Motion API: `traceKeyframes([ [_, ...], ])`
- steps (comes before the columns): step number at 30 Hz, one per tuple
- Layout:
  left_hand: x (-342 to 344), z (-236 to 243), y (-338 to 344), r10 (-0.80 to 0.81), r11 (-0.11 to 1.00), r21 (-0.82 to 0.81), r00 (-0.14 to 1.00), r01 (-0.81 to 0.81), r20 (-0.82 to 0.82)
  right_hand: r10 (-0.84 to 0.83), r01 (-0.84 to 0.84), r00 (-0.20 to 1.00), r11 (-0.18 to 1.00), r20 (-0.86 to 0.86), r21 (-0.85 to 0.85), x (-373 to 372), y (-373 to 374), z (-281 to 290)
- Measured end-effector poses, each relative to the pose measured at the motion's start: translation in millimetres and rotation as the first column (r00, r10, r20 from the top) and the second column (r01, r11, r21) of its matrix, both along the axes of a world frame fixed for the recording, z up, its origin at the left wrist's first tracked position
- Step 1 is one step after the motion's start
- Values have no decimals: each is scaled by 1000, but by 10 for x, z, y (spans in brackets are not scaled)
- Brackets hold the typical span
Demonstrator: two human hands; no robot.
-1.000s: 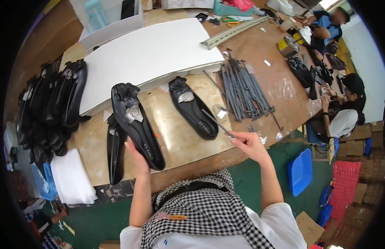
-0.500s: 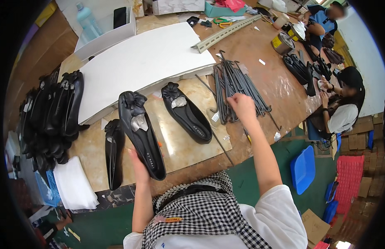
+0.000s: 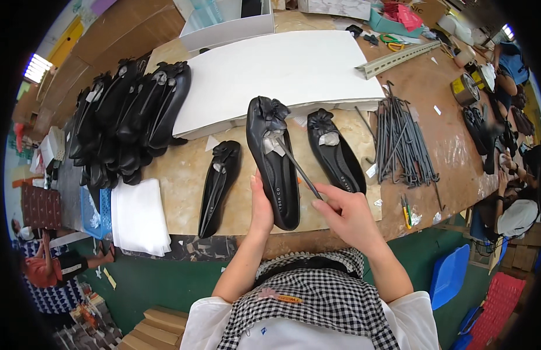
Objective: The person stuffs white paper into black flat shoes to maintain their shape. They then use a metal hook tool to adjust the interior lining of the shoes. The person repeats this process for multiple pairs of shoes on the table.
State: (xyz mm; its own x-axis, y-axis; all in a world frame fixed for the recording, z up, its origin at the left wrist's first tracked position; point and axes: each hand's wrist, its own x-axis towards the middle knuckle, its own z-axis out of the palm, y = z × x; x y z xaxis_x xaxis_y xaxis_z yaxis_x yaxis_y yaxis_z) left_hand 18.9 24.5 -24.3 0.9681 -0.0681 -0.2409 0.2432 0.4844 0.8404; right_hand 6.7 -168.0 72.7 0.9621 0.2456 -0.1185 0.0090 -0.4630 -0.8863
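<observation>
My left hand point(image 3: 260, 207) grips a black flat shoe point(image 3: 273, 192) with a bow at the toe and crumpled paper stuffing point(image 3: 273, 144). My right hand point(image 3: 345, 213) is closed on a grey rod point(image 3: 298, 169), its upper end at that stuffing inside the shoe. Two more black flats rest on the tan board point(image 3: 241, 216), one to the left point(image 3: 215, 198) and one behind my right hand point(image 3: 336, 160). A bundle of grey hooked rods point(image 3: 401, 146) lies to the right.
Piled black shoes point(image 3: 119, 116), white board point(image 3: 270, 64), white cloth point(image 3: 142, 219) and blue basket point(image 3: 87, 207) occupy the bench. Back right: metal angle point(image 3: 399, 58) and cans point(image 3: 464, 88). Blue tray point(image 3: 448, 277) is below. Co-workers point(image 3: 515, 216) sit at right; another person point(image 3: 43, 265) is at left.
My right hand went over to the rod bundle and has come back with a rod, now angled into the held shoe. The view has swung, shifting the bench contents rightward.
</observation>
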Motion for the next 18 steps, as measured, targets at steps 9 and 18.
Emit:
traceKeyframes([
  [9, -225, 2, -133, 68, 995, 73, 996, -72, 50, -170, 145, 976, 974, 139, 173, 167, 313, 41],
  [18, -317, -192, -243, 159, 987, 46, 966, -153, -204, -102, 127, 942, 990, 319, -57, 42, 422, -407],
])
